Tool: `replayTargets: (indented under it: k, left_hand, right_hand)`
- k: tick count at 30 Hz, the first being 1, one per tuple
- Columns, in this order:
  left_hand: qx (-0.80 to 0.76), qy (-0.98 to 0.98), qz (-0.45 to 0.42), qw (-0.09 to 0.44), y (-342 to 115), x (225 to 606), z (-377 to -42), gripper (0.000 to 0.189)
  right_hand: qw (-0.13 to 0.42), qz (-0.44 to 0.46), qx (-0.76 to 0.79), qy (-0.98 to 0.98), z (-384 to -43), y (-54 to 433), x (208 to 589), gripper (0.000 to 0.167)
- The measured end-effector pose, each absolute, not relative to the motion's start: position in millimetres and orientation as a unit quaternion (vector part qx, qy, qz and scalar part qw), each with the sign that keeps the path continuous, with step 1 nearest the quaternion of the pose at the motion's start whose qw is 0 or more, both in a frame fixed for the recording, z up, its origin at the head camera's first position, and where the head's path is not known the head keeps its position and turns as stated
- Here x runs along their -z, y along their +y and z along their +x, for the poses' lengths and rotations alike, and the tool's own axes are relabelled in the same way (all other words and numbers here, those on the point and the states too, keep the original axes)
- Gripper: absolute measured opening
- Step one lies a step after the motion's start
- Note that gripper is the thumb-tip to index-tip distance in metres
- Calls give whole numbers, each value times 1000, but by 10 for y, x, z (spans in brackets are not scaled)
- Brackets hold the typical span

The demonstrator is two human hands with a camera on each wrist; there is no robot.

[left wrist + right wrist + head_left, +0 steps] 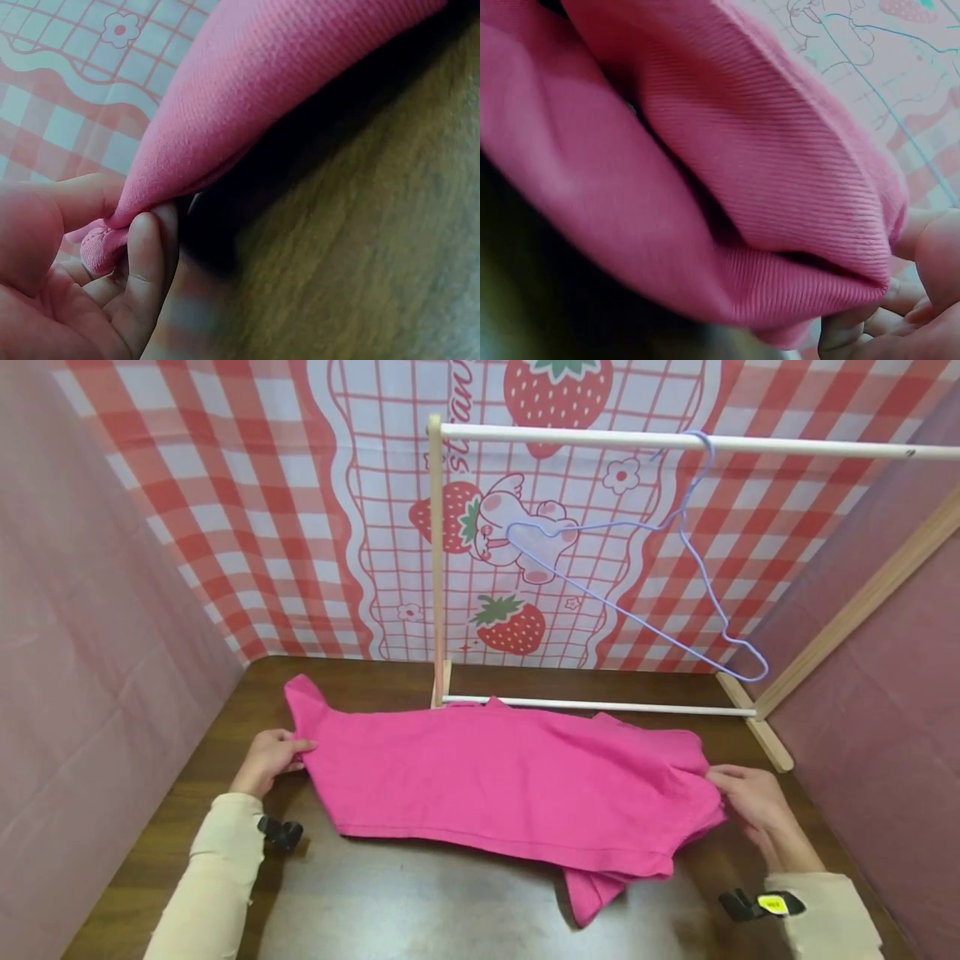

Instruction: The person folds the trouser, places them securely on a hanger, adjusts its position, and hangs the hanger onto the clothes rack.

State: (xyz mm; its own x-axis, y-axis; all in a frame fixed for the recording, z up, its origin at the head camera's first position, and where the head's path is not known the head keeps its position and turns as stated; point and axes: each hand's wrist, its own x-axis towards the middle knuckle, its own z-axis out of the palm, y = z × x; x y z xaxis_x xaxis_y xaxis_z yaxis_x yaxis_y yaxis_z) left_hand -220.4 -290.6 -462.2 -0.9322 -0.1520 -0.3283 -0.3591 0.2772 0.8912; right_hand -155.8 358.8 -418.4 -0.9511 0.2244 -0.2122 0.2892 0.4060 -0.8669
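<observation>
sideways along the strawberry-print backdrop (667,635) runs red lettering (459,410) whose readable part is "stra", with the next letter cut by the picture's top edge; the rack's white upper rail (570,437) passes in front of it. a yellow label (774,904) on the black right wrist mount (738,906) bears dark marks too small to read.

the pink garment (487,777) is stretched sideways over the brown table (390,893), between the two hands and in front of the rack. the left hand (270,758) pinches its left edge between thumb and fingers, just below a corner that points up and away; in the left wrist view, a small bunched bit of cloth shows in that grasp and a dark gap lies under the fabric. the right hand (753,797) pinches the garment's right end, where the right wrist view shows fine ribbing (765,157) and dark openings between layers. a loose flap (592,893) hangs out below the near edge, toward the right.

the garment's far edge hides part of the rack's white lower bar (600,705). a pale purple hanger (637,617) hooks over the upper rail, tilted, overlapping a printed cartoon animal. the wooden left post (437,560) stands upright. plain pinkish drapes (97,635) close off both sides.
</observation>
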Motion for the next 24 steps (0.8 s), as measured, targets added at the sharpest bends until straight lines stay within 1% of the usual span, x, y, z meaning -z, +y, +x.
replayTargets:
  k: [1, 2, 4, 5, 7, 11, 13, 16, 19, 22, 24]
  left_hand:
    - [-579, 794, -163, 88, -2909, 4610, -2205, 20]
    - [-578, 795, -164, 84, -2914, 4601, -2206, 20]
    - [-578, 795, -167, 76, -2920, 4579, -2206, 21]
    - [-576, 797, -167, 74, -2922, 4572, -2207, 22]
    - [-571, 801, -167, 72, -2922, 4564, -2208, 23]
    - [-562, 807, -160, 80, -2917, 4569, -2210, 22]
    - [-560, 808, -160, 85, -2924, 4576, -2209, 21]
    - [-560, 809, -158, 89, -2941, 4577, -2207, 20]
    - [-561, 809, -152, 88, -2960, 4573, -2212, 20]
    - [-560, 810, -152, 90, -2980, 4576, -2204, 21]
    - [-561, 807, -158, 95, -2996, 4584, -2185, 21]
  right_hand:
    - [18, 158, 497, 853, -1579, 3604, 4132, 13]
    - [5, 162, 471, 867, -1599, 3612, 4073, 16]
    - [-28, 156, 423, 892, -1640, 3614, 3946, 30]
    - [-49, 152, 402, 902, -1659, 3604, 3878, 34]
    - [-110, 132, 353, 920, -1691, 3547, 3731, 35]
    - [-253, 53, 262, 930, -1732, 3285, 3529, 24]
    - [-299, -10, 234, 925, -1736, 3113, 3527, 17]
    - [-307, -111, 209, 922, -1707, 2888, 3635, 9]
    - [-288, -173, 179, 925, -1669, 2730, 3785, 18]
    - [-249, -202, 149, 935, -1616, 2619, 3953, 24]
    - [-201, -217, 138, 945, -1558, 2564, 4083, 22]
